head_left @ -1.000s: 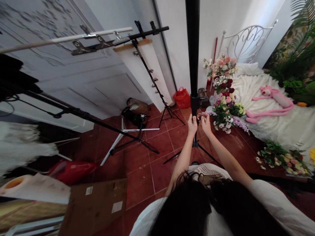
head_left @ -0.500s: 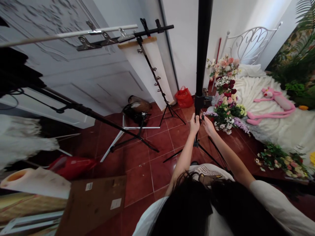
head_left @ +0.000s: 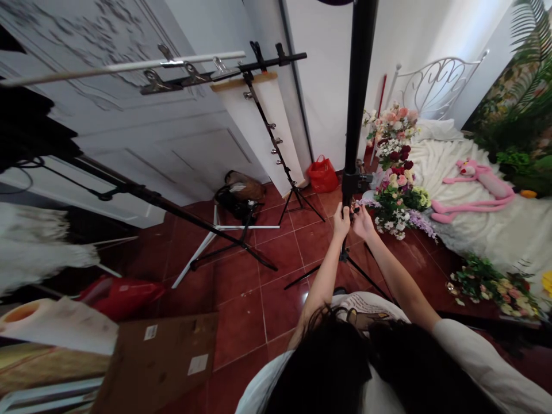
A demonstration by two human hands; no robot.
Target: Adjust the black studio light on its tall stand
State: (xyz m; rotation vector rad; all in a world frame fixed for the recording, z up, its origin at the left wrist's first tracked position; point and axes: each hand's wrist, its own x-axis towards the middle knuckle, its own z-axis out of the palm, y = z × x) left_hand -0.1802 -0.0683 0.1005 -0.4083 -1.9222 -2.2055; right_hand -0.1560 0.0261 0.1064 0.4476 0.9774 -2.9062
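Note:
A black light stand [head_left: 359, 92] rises upright in front of me, its tripod legs spread on the floor. My left hand [head_left: 342, 221] is closed around its pole, just below a thick black collar [head_left: 350, 183]. On the pole's right side, my right hand [head_left: 363, 224] has its fingers curled in a pinch at a small dark knob [head_left: 355, 210]. The fingers partly cover that knob. Above both hands, another clamp knob [head_left: 366, 179] sticks out to the right of the collar.
A second black stand [head_left: 172, 204] slants across the left. Behind it stand a clipped backdrop stand [head_left: 276, 141] and a red bag [head_left: 322, 174]. Flowers [head_left: 399, 178] and a bed with a pink plush toy [head_left: 487, 181] are at right. A cardboard box [head_left: 161, 356] lies lower left.
The fingers of my right hand have curled in more at the knob and the wrist has turned. My left hand stays on the pole. The view has shifted slightly.

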